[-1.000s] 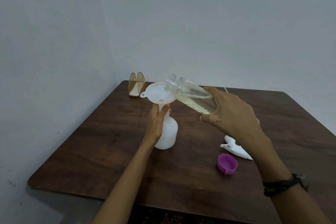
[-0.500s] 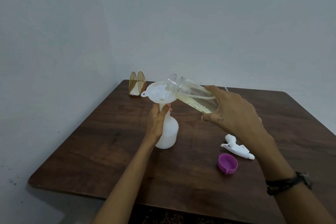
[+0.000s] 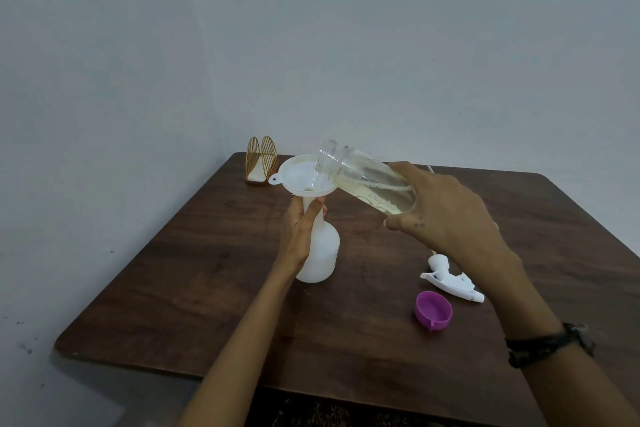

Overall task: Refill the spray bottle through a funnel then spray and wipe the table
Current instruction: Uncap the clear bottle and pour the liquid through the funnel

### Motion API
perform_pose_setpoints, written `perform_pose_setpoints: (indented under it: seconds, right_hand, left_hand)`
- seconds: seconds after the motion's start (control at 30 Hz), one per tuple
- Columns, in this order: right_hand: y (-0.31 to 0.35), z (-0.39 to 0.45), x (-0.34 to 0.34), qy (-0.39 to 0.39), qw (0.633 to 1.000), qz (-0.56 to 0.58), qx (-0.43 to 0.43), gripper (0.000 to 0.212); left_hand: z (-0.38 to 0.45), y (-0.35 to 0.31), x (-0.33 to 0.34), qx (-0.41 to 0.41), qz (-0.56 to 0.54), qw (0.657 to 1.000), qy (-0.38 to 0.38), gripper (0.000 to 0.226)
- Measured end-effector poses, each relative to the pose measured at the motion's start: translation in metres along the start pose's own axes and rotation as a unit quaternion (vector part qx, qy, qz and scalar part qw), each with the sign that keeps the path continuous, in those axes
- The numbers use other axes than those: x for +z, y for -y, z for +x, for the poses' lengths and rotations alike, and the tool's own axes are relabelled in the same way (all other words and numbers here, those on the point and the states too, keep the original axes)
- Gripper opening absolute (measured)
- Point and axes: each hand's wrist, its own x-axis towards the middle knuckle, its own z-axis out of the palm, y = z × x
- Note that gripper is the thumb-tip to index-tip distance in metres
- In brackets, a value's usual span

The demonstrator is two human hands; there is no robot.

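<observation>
- Head view: left hand (image 3: 300, 231) wrapped around spray bottle (image 3: 320, 253) neck, white funnel (image 3: 304, 180) seated above.
- Right hand (image 3: 446, 218) clasps tilted clear bottle (image 3: 360, 180), mouth over funnel.
- Below right hand, on table (image 3: 207, 270): trigger head (image 3: 450, 279), purple cap (image 3: 433, 311).
- Beyond left hand: gold holder (image 3: 261, 161).

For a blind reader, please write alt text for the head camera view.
The right hand pours pale liquid from a clear bottle into a funnel on the spray bottle, steadied by the left hand. A purple cap and spray head lie nearby.
</observation>
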Motion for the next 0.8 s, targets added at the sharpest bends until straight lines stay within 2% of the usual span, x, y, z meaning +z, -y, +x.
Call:
perform_pose_setpoints:
  seconds: [0.37, 0.67, 0.73, 0.8]
  right_hand:
    - [0.0023, -0.0018, -0.0039, 0.007, 1.0, -0.001, 0.003, 0.059]
    - [0.0037, -0.0016, -0.0057, 0.001, 1.0, -0.011, -0.008, 0.061]
    - [0.004, -0.0013, -0.0059, 0.002, 1.0, -0.011, -0.01, 0.063]
    - [0.0041, -0.0007, -0.0064, 0.003, 1.0, -0.014, -0.011, 0.063]
  left_hand:
    - [0.0, 0.0002, -0.0013, 0.0, 0.008, 1.0, -0.002, 0.026]
    - [-0.0045, -0.0055, -0.0011, 0.013, -0.009, 1.0, 0.003, 0.053]
    - [-0.004, -0.0057, -0.0011, 0.009, -0.009, 1.0, 0.003, 0.049]
    - [-0.0035, -0.0066, -0.0014, 0.0, -0.015, 1.0, 0.004, 0.032]
